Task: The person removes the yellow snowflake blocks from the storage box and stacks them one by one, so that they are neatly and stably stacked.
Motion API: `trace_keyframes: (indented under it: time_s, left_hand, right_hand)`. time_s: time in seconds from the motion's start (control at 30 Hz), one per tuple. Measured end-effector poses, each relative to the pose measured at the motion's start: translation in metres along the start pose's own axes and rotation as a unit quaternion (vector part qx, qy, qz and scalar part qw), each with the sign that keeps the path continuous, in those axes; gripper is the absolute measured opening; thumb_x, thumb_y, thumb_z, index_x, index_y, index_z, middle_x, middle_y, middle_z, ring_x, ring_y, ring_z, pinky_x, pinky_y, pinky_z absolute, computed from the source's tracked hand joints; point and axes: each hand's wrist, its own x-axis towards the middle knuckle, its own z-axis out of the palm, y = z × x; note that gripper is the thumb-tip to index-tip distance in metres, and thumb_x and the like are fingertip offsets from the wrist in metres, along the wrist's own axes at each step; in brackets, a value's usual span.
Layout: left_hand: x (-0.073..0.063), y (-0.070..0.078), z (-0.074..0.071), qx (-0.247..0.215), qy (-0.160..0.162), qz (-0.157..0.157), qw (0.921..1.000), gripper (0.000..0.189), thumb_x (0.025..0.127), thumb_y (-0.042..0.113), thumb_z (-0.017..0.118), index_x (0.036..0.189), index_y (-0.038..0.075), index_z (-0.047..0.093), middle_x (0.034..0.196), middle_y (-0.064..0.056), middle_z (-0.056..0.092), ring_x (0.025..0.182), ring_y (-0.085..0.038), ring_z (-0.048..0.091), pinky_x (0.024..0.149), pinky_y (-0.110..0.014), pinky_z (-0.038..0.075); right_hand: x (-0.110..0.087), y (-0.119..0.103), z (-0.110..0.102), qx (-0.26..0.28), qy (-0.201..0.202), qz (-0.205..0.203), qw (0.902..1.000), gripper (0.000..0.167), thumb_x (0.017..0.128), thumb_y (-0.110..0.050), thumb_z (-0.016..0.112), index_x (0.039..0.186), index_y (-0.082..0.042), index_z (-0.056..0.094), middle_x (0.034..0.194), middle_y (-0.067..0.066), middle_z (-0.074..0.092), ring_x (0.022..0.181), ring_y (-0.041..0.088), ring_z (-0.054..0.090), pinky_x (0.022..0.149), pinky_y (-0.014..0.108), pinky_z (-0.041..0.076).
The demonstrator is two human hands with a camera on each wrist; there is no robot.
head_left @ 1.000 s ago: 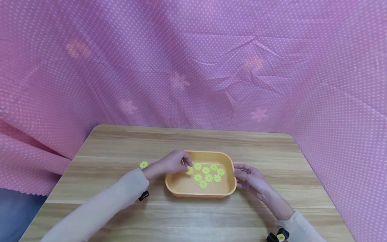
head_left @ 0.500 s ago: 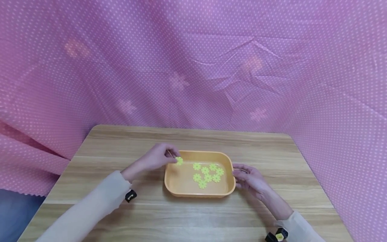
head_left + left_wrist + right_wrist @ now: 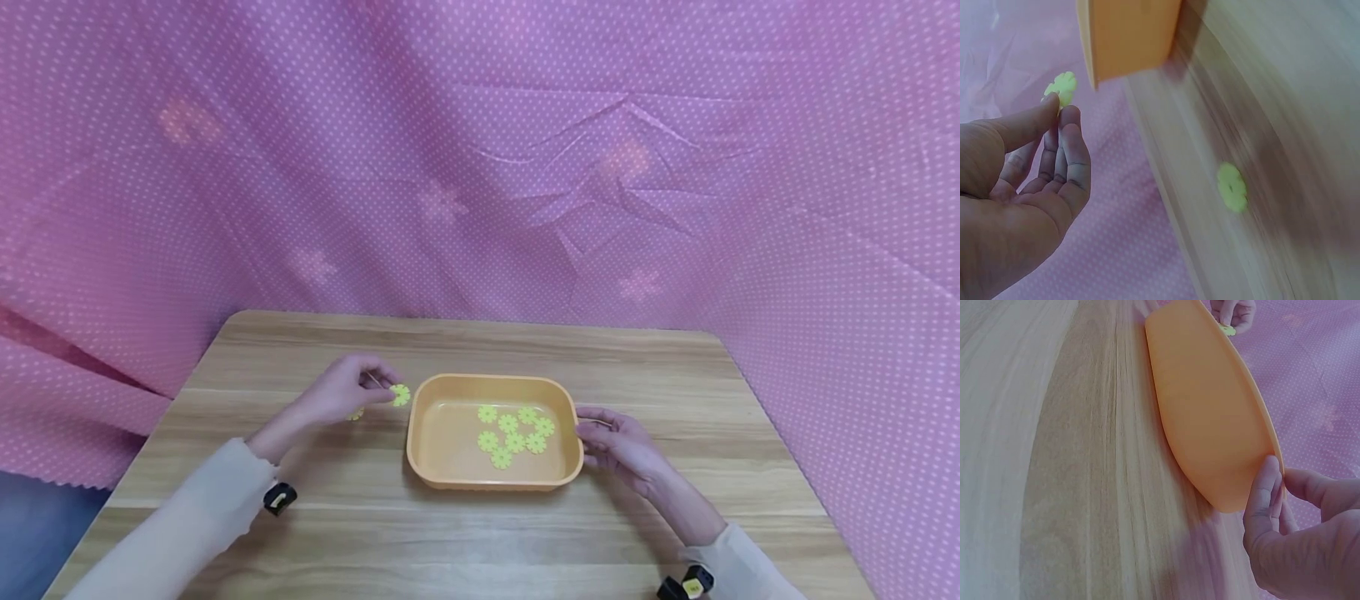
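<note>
Between thumb and fingertips my left hand [image 3: 348, 390] pinches a yellow flower-shaped piece [image 3: 401, 395], held up just left of the orange plastic tray [image 3: 495, 485]. A second yellow flower [image 3: 1232, 187] lies on the table beneath that hand; in the head view the hand partly covers it. Several more yellow flowers [image 3: 515, 442] lie flat inside the tray, toward its right half. At the tray's right end my right hand [image 3: 626, 450] holds the rim, and in the right wrist view its fingers [image 3: 1265, 494] rest against the outer wall with the thumb at the edge.
The tray stands upright on a wood-grain table [image 3: 480, 550]. A pink dotted cloth [image 3: 480, 167] hangs behind the table and along its sides. Black devices [image 3: 281, 498] are strapped at both wrists.
My left hand has moved left, out of the tray and over its left rim, carrying one yellow flower. The right hand stays at the tray's right end.
</note>
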Motion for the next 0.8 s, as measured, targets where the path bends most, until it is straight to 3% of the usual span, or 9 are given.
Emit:
trace_keyframes:
  time_s: [0.23, 0.5, 0.8]
  left_hand:
    - [-0.008, -0.023, -0.017, 0.016, 0.021, -0.006, 0.9996, 0.019, 0.093, 0.01, 0.078, 0.109, 0.002, 0.076, 0.099, -0.011, 0.076, 0.084, -0.015, 0.066, 0.073, -0.02, 0.057]
    - [-0.017, -0.048, -0.021, 0.002, 0.036, -0.018, 0.9992, 0.021, 0.092, 0.009, 0.078, 0.109, -0.003, 0.075, 0.099, -0.015, 0.076, 0.085, -0.014, 0.065, 0.074, -0.018, 0.057]
    - [-0.024, -0.069, -0.015, -0.036, 0.029, -0.082, 0.9955, 0.03, 0.092, 0.01, 0.078, 0.117, -0.006, 0.071, 0.106, -0.018, 0.074, 0.089, -0.022, 0.068, 0.068, -0.029, 0.061]
  right_hand:
    - [0.001, -0.001, 0.001, -0.003, 0.011, 0.003, 0.9999, 0.061, 0.103, -0.01, 0.066, 0.154, 0.009, 0.038, 0.101, 0.0, 0.08, 0.09, 0.01, 0.075, 0.084, 0.028, 0.067]
    - [0.0, -0.001, 0.0, -0.004, 0.011, 0.002, 0.9999, 0.061, 0.103, -0.01, 0.065, 0.154, 0.009, 0.038, 0.102, 0.0, 0.08, 0.09, 0.01, 0.075, 0.084, 0.027, 0.067]
    - [0.0, 0.0, 0.001, -0.006, 0.005, -0.002, 1.0, 0.06, 0.104, -0.01, 0.064, 0.153, 0.011, 0.037, 0.103, -0.001, 0.08, 0.088, 0.009, 0.074, 0.082, 0.026, 0.067]
